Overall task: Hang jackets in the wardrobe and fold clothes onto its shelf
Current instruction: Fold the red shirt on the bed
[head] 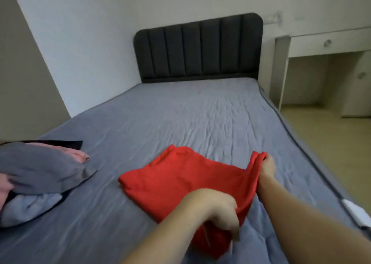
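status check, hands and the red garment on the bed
Left hand and right hand both grip the red fabric garment, part-folded on the grey-blue bed sheet. Heap of grey and pink clothes lies apart, left. Nothing blocking.

red garment (180, 185): partly folded, flat on the bed, between both hands, its near-right edge lifted.

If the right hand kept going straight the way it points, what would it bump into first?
Probably nothing soon. The right hand, pinching the red cloth, points up the bare sheet; the dark headboard comes first, though depth is hard to judge.
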`<state>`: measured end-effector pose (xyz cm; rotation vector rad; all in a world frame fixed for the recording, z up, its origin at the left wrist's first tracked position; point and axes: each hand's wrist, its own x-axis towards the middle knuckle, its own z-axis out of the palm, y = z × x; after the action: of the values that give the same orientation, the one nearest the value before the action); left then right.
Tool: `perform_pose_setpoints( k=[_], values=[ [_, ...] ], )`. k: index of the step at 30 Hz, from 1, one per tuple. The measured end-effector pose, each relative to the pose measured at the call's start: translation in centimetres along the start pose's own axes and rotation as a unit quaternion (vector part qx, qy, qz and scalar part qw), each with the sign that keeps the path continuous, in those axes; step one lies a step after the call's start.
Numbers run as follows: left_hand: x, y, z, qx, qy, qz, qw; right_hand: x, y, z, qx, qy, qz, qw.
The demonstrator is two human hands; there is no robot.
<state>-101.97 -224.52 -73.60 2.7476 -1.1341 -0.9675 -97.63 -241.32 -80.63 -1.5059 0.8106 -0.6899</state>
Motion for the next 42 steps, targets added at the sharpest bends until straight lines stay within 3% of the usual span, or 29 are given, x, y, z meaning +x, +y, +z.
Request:
perform_pose_setpoints(
  k=[2, 4, 7, 9, 15, 23, 30, 35, 38, 42],
  values=[
    [1.3, 1.7, 4.5, -0.002, -0.06, -0.004, 0.998, 0.1, 3.4, -2.4, -0.027, 0.028, 0.03, 0.999],
    [2.0, 2.2, 5.5, -0.036, -0.056, 0.013, 0.998, -0.1, 5.3, -4.0, -0.036, 0.013, 0.039, 0.999],
    [1.6, -0.1, 4.0, -0.232, -0.075, -0.019, 0.97, -0.2, 3.3, -3.2, -0.057, -0.021, 0.006, 0.998],
    [0.9, -2.7, 2.5, -0.298, -0.077, -0.021, 0.951, 0.2, 1.8, -1.7, -0.052, -0.037, -0.013, 0.998],
    [-0.9, -13.9, -0.8, -0.31, 0.061, -0.069, 0.946, 1.2, -1.5, 6.2, -0.067, -0.087, -0.075, 0.991],
    [1.5, -26.9, 2.2, -0.459, 0.209, -0.131, 0.853, 2.0, -0.6, 18.7, -0.274, -0.11, -0.156, 0.943],
    [4.8, -33.0, 5.6, -0.429, 0.383, -0.191, 0.795, 3.7, 2.5, 25.7, -0.466, -0.092, -0.225, 0.851],
    [6.2, -34.0, 6.7, -0.354, 0.472, -0.237, 0.772, 4.9, 5.4, 28.2, -0.48, -0.1, -0.237, 0.839],
    [6.2, -33.6, 6.5, -0.315, 0.476, -0.267, 0.777, 5.3, 6.4, 28.9, -0.459, -0.107, -0.293, 0.832],
    [5.6, -33.1, 5.7, -0.236, 0.406, -0.313, 0.826, 5.6, 7.5, 29.4, -0.444, -0.111, -0.338, 0.822]
  ],
)
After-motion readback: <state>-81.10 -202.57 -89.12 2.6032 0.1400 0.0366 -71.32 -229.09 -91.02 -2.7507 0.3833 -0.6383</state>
